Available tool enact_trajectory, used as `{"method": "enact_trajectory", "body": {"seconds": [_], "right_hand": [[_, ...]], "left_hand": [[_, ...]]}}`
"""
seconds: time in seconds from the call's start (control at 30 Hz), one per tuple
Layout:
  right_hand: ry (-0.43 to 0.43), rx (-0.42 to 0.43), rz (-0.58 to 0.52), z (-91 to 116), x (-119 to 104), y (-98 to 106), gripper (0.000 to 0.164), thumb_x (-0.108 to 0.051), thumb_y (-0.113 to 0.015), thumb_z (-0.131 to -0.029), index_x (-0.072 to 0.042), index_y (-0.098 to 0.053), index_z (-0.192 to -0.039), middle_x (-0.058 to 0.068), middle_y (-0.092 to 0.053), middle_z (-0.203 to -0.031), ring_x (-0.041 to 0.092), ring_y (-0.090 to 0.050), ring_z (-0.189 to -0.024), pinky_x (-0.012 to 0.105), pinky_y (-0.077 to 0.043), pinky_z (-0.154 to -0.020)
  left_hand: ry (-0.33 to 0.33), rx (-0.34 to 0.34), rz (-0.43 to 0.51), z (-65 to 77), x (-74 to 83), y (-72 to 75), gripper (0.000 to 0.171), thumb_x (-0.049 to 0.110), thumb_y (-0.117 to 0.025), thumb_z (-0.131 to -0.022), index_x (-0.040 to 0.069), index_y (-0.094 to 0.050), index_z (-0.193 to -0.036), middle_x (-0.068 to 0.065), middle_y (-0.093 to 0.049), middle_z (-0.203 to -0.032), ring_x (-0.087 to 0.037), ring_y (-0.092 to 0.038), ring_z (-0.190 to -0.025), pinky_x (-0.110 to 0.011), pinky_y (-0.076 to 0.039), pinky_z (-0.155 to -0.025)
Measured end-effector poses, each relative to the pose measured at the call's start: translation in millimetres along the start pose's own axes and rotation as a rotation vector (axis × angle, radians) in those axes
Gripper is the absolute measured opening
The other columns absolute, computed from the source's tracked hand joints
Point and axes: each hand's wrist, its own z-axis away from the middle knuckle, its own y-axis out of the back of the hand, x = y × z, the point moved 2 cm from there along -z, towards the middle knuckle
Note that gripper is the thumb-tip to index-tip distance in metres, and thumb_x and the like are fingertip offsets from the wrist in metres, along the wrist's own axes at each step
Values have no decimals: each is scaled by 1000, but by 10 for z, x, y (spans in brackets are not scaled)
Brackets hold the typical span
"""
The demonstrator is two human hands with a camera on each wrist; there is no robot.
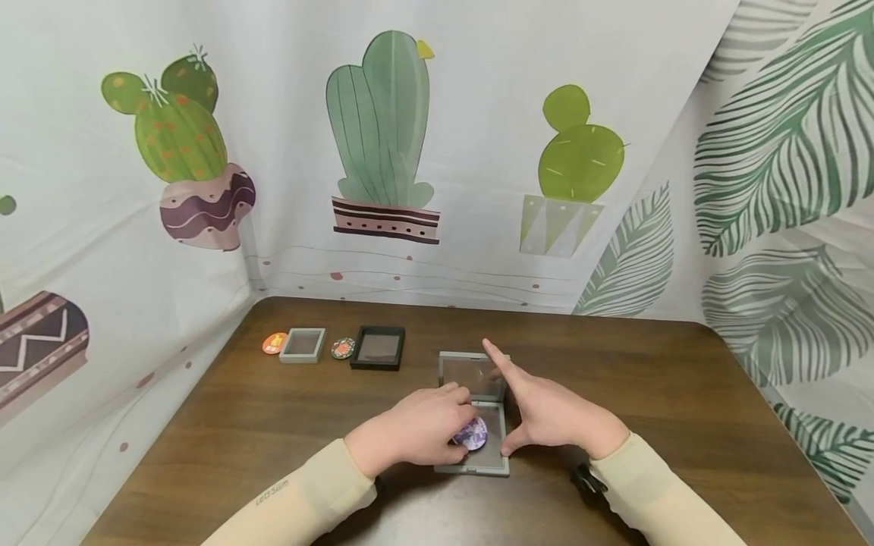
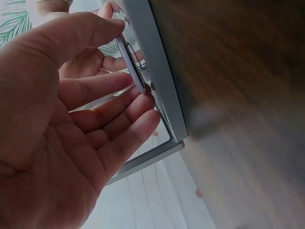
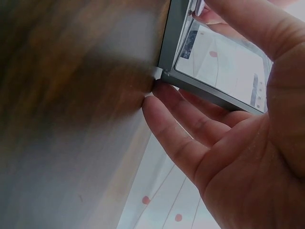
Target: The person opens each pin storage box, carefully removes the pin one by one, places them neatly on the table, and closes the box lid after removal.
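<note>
A grey hinged display frame (image 1: 471,475) with clear panes stands unfolded on the table, its back half (image 1: 471,375) tilted up. Over the front half my left hand (image 1: 426,426) pinches a round purple pin badge (image 1: 471,434) by its edges between thumb and fingers. From the left wrist, the badge (image 2: 129,62) appears edge-on, with the wire pin on its back facing the pane. My right hand (image 1: 556,413) is at the frame's right side, thumb at the front half's edge. Its other fingers (image 3: 167,126) extend behind the raised half, fingertips right at the tabletop.
Further back left on the brown table (image 1: 287,425) lie a small grey frame (image 1: 303,359) with an orange round badge (image 1: 275,343) and a black frame (image 1: 378,366) with a green patterned badge (image 1: 343,348). A cactus-print curtain (image 1: 478,152) hangs behind the table.
</note>
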Motion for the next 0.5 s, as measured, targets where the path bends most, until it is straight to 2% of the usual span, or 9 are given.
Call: {"method": "enact_trajectory", "body": {"seconds": [0.27, 0.5], "right_hand": [[-7, -2, 6, 1, -7, -3, 151, -41, -95, -55, -32, 18, -155, 2, -49, -140, 14, -59, -103, 35, -48, -89], [-24, 0, 11, 5, -10, -1, 152, -41, -95, -54, -33, 18, -155, 1, -49, -140, 14, -60, -96, 34, -49, -85]], "left_hand": [[10, 0, 6, 31, -12, 11, 33, 40, -76, -75, 20, -67, -100, 10, -47, -90, -7, -42, -82, -22, -41, -64], [19, 5, 1, 58, -47, 40, 34, 39, -75, -75, 20, -67, -102, 10, -49, -93, -7, -44, -84, -22, -43, -68]]}}
